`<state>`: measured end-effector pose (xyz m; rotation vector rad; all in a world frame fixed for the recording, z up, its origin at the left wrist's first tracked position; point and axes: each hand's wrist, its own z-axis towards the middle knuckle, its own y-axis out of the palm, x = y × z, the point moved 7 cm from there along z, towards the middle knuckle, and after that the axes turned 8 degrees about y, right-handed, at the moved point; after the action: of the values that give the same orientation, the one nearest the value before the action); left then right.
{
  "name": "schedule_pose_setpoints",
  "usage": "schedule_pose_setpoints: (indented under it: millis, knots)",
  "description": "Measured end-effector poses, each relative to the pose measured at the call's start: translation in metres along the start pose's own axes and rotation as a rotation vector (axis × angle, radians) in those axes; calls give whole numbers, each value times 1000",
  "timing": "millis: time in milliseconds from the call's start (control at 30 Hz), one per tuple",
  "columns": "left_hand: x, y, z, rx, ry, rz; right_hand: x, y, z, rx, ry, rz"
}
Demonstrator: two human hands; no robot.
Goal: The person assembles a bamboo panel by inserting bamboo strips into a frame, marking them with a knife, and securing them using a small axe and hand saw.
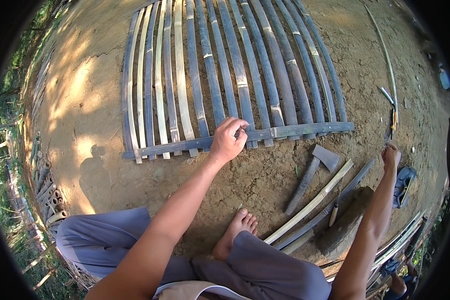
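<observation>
Head view: wide fisheye at the wearer's head, upright, looking steeply down and forward over the trousered knees [102, 240]. Left hand [228, 137] falls near centre, right hand [391, 155] toward the right rim, both close; the slatted bamboo frame [242, 87] recedes to the top edge. Straight lines bow outward; rim detail, lower right especially, probably unreliable.

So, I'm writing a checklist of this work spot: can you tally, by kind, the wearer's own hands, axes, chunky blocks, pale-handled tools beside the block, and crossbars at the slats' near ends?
Own hands: 2, left hand and right hand
Axe: 1
Chunky block: 1
Pale-handled tool: 1
Near-end crossbar: 1
Total: 6
</observation>
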<state>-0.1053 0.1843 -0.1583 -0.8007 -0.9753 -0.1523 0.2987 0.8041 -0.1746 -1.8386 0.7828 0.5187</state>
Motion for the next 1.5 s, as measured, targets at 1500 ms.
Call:
schedule_pose_setpoints:
  millis: [1500]
  knots:
    - [-8,22,0,-203,33,66,-87,238,-433,-74,-801,-373]
